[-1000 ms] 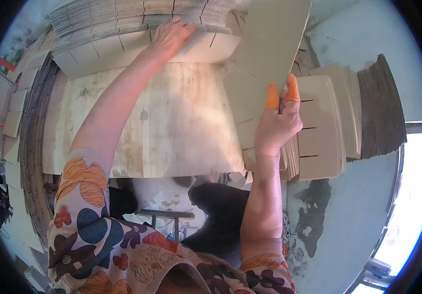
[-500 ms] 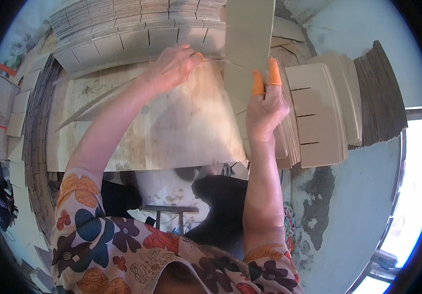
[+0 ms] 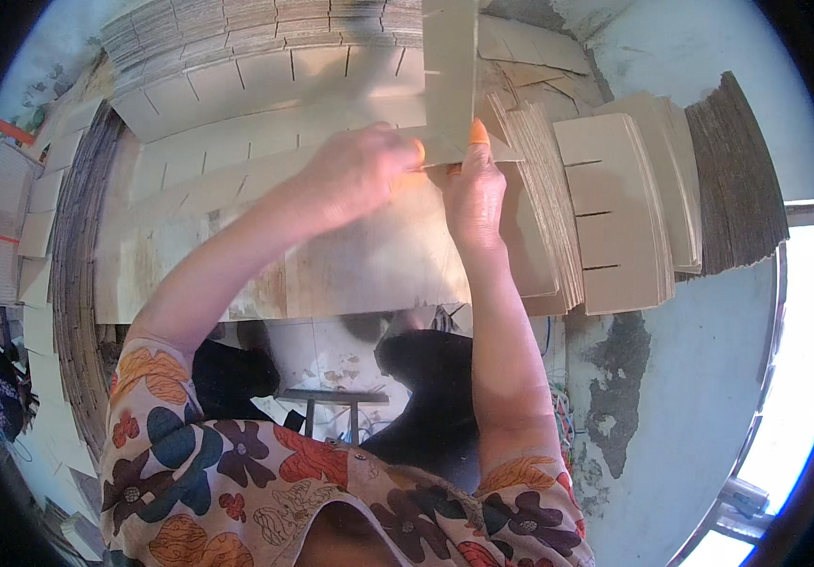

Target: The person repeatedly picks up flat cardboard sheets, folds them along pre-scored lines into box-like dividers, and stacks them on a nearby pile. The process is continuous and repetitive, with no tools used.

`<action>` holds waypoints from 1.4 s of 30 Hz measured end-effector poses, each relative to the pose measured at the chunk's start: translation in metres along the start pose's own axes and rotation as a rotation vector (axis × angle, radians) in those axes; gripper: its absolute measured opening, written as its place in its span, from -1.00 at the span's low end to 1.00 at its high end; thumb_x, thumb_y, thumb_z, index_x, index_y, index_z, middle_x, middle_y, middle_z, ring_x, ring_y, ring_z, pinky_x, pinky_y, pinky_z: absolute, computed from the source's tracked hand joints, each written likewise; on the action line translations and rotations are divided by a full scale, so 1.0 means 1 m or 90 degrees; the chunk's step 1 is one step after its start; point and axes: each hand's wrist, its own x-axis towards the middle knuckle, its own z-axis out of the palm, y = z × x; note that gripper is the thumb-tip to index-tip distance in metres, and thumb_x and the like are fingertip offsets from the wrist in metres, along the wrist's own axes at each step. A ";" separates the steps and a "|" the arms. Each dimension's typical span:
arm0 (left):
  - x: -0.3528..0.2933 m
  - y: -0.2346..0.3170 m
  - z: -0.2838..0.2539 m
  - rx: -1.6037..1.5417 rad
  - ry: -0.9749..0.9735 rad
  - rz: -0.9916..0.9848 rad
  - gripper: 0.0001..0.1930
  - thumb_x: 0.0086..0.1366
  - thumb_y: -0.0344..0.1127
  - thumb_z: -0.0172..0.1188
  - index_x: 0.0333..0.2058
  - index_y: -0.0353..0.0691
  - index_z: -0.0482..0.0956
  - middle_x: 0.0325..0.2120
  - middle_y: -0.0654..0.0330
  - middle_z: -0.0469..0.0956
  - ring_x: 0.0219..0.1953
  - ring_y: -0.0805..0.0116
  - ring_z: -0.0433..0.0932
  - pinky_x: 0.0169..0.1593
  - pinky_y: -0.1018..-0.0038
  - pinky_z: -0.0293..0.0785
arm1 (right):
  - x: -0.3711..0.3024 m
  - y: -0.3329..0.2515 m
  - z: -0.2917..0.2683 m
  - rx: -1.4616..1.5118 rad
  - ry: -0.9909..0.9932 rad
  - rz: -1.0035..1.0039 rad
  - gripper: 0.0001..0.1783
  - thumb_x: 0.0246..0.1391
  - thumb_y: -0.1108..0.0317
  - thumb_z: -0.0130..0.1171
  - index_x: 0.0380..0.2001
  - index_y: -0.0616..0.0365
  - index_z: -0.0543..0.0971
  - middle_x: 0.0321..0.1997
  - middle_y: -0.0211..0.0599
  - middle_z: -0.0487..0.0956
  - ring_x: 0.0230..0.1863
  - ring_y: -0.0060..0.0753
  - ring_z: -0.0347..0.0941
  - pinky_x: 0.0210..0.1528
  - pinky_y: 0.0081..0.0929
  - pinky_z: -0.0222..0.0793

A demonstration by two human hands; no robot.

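My right hand [image 3: 476, 198], with an orange finger cover showing, grips the lower end of a slotted cardboard strip [image 3: 449, 71] that points away from me. To its left, my left hand [image 3: 355, 175] is closed at the edge of a long cardboard strip [image 3: 189, 194] lying crosswise over the board. Orange covers show on the left fingers too, which are slightly blurred. Both strips meet close to my fingers, but whether their slots interlock is hard to see.
Stacked slotted cardboard [image 3: 237, 80] lines the far side of the wooden board [image 3: 331, 274]. More cardboard stacks [image 3: 624, 217] stand at the right, beside a stained wall [image 3: 700, 378]. Another stack [image 3: 81, 255] runs down the left edge. A small stool [image 3: 336, 397] is below the board.
The upright strip and my right hand have moved left and nearer to me. My left hand has shifted slightly right and nearer, and the long strip now lies crosswise at it.
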 end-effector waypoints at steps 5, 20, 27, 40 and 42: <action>0.024 -0.068 -0.035 -0.126 -0.153 -0.373 -0.61 0.17 -0.24 0.26 -0.10 -0.33 0.44 -0.31 0.07 0.51 -0.14 0.10 0.47 -0.19 0.34 0.47 | -0.007 0.014 0.019 0.004 0.042 -0.030 -0.51 -0.04 0.64 -0.01 0.04 0.32 0.26 -0.03 0.18 0.47 -0.38 0.09 0.53 -0.36 -0.19 0.50; 0.004 -0.072 -0.013 0.208 0.240 -0.102 -0.53 0.12 -0.15 0.30 -0.08 -0.31 0.43 -0.27 0.03 0.55 -0.18 0.10 0.52 -0.12 0.26 0.46 | -0.037 -0.013 -0.045 -0.071 0.161 0.021 -0.30 -0.13 0.67 0.07 0.18 0.23 0.25 -0.19 0.09 0.55 -0.27 0.01 0.56 -0.32 -0.25 0.52; 0.005 -0.007 -0.052 -0.217 0.036 -0.147 -0.70 0.12 -0.37 0.29 -0.17 -0.31 0.54 -0.26 0.09 0.58 -0.15 0.27 0.54 -0.05 0.48 0.43 | -0.036 -0.009 -0.057 0.014 0.222 -0.020 -0.36 -0.11 0.65 0.07 0.15 0.23 0.30 -0.26 0.07 0.57 -0.34 0.02 0.57 -0.33 -0.26 0.49; 0.013 -0.054 -0.017 -0.004 -0.401 -0.169 0.03 -0.03 0.24 0.29 0.24 -0.33 0.08 0.17 -0.09 0.21 0.24 0.02 0.17 0.21 0.25 0.20 | -0.125 -0.004 -0.057 0.038 0.172 0.126 -0.36 -0.08 0.62 0.14 0.15 0.11 0.35 -0.23 0.04 0.60 -0.25 -0.02 0.59 -0.24 -0.29 0.51; 0.022 -0.050 0.003 0.189 -0.379 -0.178 -0.04 0.03 0.25 0.23 0.21 -0.35 0.14 0.17 -0.09 0.21 0.21 0.02 0.20 0.19 0.17 0.20 | -0.119 -0.012 -0.054 0.059 0.160 0.151 -0.35 -0.09 0.63 0.13 0.16 0.09 0.34 -0.24 0.05 0.59 -0.25 0.01 0.58 -0.23 -0.27 0.50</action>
